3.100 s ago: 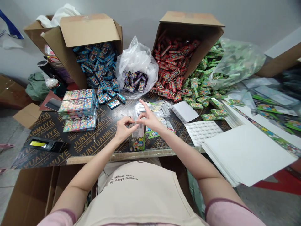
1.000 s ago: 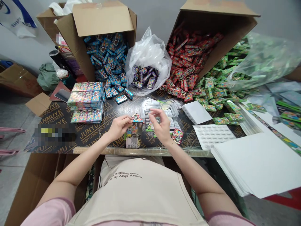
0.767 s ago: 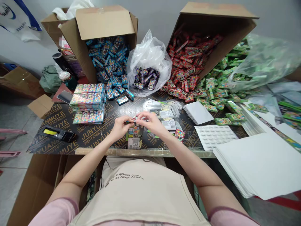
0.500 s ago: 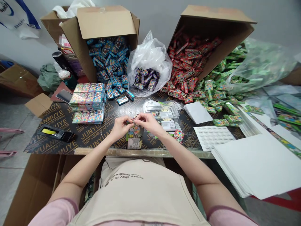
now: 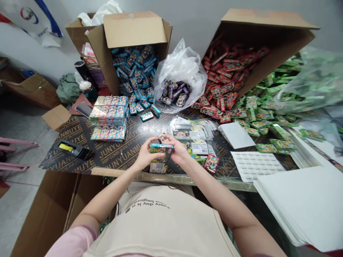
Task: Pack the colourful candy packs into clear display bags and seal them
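Near the table's front edge, my left hand (image 5: 145,156) is closed on a small printed box with a blue edge (image 5: 161,145), its thumb across the near side. My right hand (image 5: 178,148) grips the other end of this box. A second small box (image 5: 161,137) shows partly between the fingertips; most of it is hidden. Directly below the hands is a printed clear packet (image 5: 158,167) with a pale label; whether it touches the box I cannot tell. Right of my right hand lie flat printed packets (image 5: 197,147) and one red box (image 5: 211,163).
Stacked wrapped boxes (image 5: 108,117) and a tape dispenser (image 5: 71,149) are on the left. Behind are blue boxes (image 5: 135,67), a bag of purple boxes (image 5: 175,93), red boxes (image 5: 227,71) and green boxes (image 5: 257,114). A sticker sheet (image 5: 255,165) and white card (image 5: 300,203) lie right.
My fingertips were pinched together above the printed packet; now the hands are farther apart, with a blue-edged box held between them. The whole view has shifted, so the scene sits farther right.
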A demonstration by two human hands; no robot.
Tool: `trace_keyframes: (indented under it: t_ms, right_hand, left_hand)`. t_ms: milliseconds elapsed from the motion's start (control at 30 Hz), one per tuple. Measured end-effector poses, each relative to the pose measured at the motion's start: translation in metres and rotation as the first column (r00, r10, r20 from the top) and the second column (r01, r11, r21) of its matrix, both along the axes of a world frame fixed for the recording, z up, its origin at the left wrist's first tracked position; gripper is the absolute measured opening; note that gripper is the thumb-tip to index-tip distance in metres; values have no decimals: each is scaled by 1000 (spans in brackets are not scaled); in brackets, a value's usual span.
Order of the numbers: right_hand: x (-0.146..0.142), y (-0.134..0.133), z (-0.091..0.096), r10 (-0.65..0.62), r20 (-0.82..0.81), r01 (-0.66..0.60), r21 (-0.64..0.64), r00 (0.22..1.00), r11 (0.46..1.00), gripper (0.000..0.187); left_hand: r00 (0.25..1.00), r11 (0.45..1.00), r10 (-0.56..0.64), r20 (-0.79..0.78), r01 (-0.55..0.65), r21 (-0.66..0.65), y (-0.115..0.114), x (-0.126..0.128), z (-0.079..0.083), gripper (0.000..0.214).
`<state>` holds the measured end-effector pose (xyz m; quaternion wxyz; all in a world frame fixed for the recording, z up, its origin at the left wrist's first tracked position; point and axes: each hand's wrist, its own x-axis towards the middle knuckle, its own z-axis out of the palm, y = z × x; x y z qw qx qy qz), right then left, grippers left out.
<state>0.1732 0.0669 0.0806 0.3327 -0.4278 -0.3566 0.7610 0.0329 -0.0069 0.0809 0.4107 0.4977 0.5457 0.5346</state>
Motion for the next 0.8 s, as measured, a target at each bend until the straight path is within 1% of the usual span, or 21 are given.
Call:
trace_keyframes:
  t_ms: [67,100,133,167,200,233,267,300,333,367,400,433,467,500,533,567,600,667,700,733,800]
  right_hand:
    - [6,1,-5,-12,-38,9,-58,999,998,32]
    - [12,2,-7,-35,-39,33,-51,999,998,32]
    - [20,4,-9,-69,-15,69,-16,998,998,33]
    - [31,7,-11,-112,38,110,52,993,993,35]
    - [44,11,-14,-169,117,150,155,979,977,37]
    - [58,16,-16,-237,215,171,287,947,943,37]
    - [75,22,-20,-314,322,160,425,893,891,35]
    - [93,29,-24,-393,427,114,546,814,830,33]
    - [112,37,-27,-470,523,47,632,711,773,31]
    - [131,45,-31,-539,602,-21,678,589,734,31]
    - [151,53,-35,-589,668,-76,688,455,722,35]
    - [169,60,-39,-618,718,-105,676,319,730,41]
    - [187,66,-42,-626,754,-113,652,199,750,48]
    - [204,71,-44,-619,777,-106,629,109,771,54]
    - [219,74,-46,-612,788,-80,615,61,784,56]
    - [233,77,-46,-609,792,-46,611,52,790,54]
    - [245,79,-45,-613,787,-10,615,69,789,47]
    - [261,80,-39,-633,762,57,632,136,773,28]
    - [265,81,-35,-643,748,76,640,167,764,23]
    - [266,80,-29,-650,734,87,647,195,757,24]
    - [256,77,-18,-655,709,87,659,261,747,29]
  left_hand:
    - [999,995,-40,14,41,-94,-14,-10,7,34]
    - [1000,995,-11,-21,9,-100,-22,-20,14,32]
    - [995,996,50,-88,-56,-65,-28,-34,22,31]
    - [976,992,122,-183,-125,-5,-32,-50,31,26]
    - [921,965,262,-290,-240,110,-35,-69,38,23]
    - [828,903,421,-370,-342,261,-35,-89,42,26]
    - [759,872,479,-442,-354,338,-34,-108,43,32]
    - [713,886,457,-532,-312,343,-32,-126,41,38]
    - [674,910,412,-614,-262,322,-30,-141,35,43]
    - [622,915,402,-672,-242,324,-27,-153,26,47]
    - [572,921,391,-721,-239,309,-26,-163,16,51]
    - [540,937,350,-765,-217,275,-24,-169,4,53]
    - [523,960,280,-805,-171,222,-23,-174,-7,53]
    - [501,973,229,-835,-138,184,-23,-176,-17,53]
    - [483,982,188,-855,-115,151,-23,-178,-24,54]
    - [469,986,167,-867,-104,134,-22,-178,-30,56]
    - [460,984,174,-871,-112,138,-22,-177,-32,56]
    - [464,975,217,-859,-143,169,-18,-172,-30,49]
    - [477,968,246,-844,-160,192,-14,-167,-26,45]
    - [502,962,272,-821,-174,212,-10,-160,-20,42]
    - [584,953,302,-753,-193,233,2,-137,-6,40]
